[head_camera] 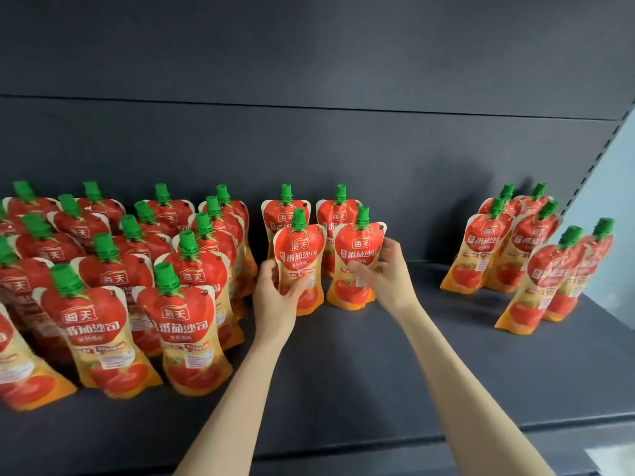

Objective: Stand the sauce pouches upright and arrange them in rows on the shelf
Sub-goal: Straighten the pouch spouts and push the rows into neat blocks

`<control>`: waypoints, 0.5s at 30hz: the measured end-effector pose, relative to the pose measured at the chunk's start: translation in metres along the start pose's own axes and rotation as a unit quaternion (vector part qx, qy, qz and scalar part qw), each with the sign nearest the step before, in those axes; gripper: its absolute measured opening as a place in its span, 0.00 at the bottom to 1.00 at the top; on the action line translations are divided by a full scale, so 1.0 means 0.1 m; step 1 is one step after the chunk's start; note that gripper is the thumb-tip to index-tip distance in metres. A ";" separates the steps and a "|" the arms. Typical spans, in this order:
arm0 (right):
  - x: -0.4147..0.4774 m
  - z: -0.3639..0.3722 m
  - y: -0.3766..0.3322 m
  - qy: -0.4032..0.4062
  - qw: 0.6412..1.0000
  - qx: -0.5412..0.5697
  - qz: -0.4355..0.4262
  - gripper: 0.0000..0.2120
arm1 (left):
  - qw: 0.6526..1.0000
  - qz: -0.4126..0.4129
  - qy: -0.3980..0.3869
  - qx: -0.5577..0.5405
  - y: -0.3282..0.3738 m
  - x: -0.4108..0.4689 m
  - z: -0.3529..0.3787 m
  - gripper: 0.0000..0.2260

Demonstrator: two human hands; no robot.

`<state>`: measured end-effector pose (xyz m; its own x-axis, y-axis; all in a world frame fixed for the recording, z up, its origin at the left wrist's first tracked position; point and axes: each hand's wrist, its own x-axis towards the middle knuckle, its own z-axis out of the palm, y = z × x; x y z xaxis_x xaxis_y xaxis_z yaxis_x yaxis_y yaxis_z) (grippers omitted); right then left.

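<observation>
Red and orange sauce pouches with green caps stand on a dark shelf (360, 365). My left hand (276, 297) grips one upright pouch (299, 255) at its waist, mid-shelf. Beside it, my right hand (388, 276) holds a second upright pouch (357, 259) by its right edge and lower front. Both pouches rest on the shelf in front of two more standing pouches (285, 214) by the back wall. Several rows of pouches (113, 276) fill the left side.
A smaller group of upright pouches (522, 255) stands at the right end, near the shelf's slotted upright (598, 156). The dark back panel (309, 63) rises behind everything. Bare shelf lies between the held pouches and the right group, and along the front edge.
</observation>
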<state>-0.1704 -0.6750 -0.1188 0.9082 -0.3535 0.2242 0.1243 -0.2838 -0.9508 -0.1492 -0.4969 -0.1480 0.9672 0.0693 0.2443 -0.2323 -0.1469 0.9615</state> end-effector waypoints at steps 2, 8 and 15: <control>-0.13 0.06 0.13 0.011 1.000 0.000 0.006 0.24 | 0.999 -0.027 0.021 0.017 -0.13 -0.07 -0.01 0.21; -0.27 0.17 0.31 0.024 1.000 -0.003 0.017 0.16 | 0.998 -0.020 0.038 0.049 -0.24 -0.13 -0.03 0.16; -0.18 0.30 0.35 0.029 0.999 -0.012 0.004 0.17 | 0.995 0.005 0.062 0.076 -0.29 -0.06 0.00 0.18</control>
<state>-0.1701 -0.6522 -0.1623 0.8841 -0.4076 0.2285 0.1058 -0.3017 -0.9475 -0.1487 -0.4930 -0.1773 0.9430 0.1862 0.2760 -0.2143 -0.2949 0.9312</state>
